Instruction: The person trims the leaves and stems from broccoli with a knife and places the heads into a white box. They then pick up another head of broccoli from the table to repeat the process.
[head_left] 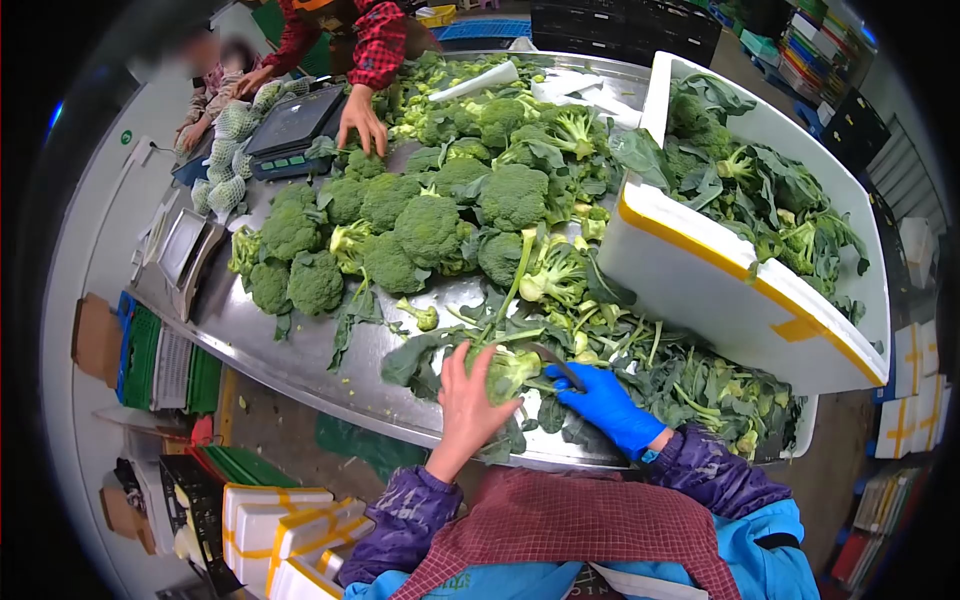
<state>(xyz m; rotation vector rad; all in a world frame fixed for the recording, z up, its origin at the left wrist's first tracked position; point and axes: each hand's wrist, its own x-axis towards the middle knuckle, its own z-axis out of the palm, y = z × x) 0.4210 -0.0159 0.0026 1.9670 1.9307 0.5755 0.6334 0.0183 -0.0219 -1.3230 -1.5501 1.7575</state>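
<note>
My bare left hand (pixel 468 395) is closed around a broccoli head (pixel 514 370), its pale cut stalk side facing right and its crown mostly hidden by the fingers. In a blue glove, my right hand (pixel 605 408) grips a knife (pixel 560 368) by its dark handle, the blade angled up and left against the broccoli's stalks. Trimmed leaves and stalks (pixel 690 390) lie heaped beyond and to the right of the gloved hand. Several broccoli heads (pixel 430 228) are piled farther up the metal table (pixel 400 400).
A white foam box (pixel 690 250) with yellow tape, full of broccoli and leaves, stands tilted at the right. Across the table a person's hand (pixel 362 122) touches the pile beside a scale (pixel 295 130). Netted broccoli (pixel 232 135) lies at the left, near another person.
</note>
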